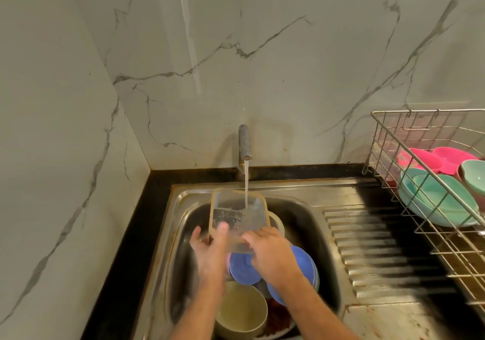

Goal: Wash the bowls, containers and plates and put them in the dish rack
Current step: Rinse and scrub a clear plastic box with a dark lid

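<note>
A clear square plastic container (237,215) with a yellowish rim is held tilted over the steel sink (312,224), under the running tap (244,142). My left hand (210,247) grips its near left edge, thumb inside. At the near right edge my right hand (267,250) holds it, fingers curled over the rim. Below my hands lie blue plates or bowls (244,268) and a beige bowl (240,310). The wire dish rack (430,208) at the right holds teal bowls (441,200) and pink dishes (441,160).
A ribbed steel drainboard (372,247) lies between the sink and the rack. Marble walls close the left side and back. Reddish food scraps (278,316) sit on a dish at the sink's near side. Another yellowish-rimmed container (278,221) shows behind the held one.
</note>
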